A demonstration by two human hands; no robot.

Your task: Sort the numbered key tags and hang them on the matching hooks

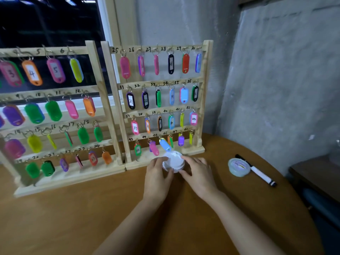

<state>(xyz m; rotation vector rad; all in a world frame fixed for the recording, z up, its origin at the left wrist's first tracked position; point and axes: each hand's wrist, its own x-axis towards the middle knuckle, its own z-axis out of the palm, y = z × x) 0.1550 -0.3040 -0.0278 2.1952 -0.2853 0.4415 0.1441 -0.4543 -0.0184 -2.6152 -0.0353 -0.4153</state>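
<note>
Two wooden racks stand at the back of the table, the left rack (95, 74) and the right rack (207, 89), with hand-written numbers above their hooks. Coloured key tags hang on the hooks, such as the black tag 31 (130, 101) and the pink tag 37 (135, 127). A small white round container (173, 161) sits in front of the right rack's base. My left hand (158, 173) grips its left side. My right hand (197, 172) holds its right side. A light-blue tag (165, 144) hangs tilted just above the container.
A roll of tape (238, 166) and a black-and-white marker (257, 171) lie on the brown table (92, 218) to the right of my hands. A grey wall rises behind. A dark piece of furniture (316, 173) stands beyond the table's right edge.
</note>
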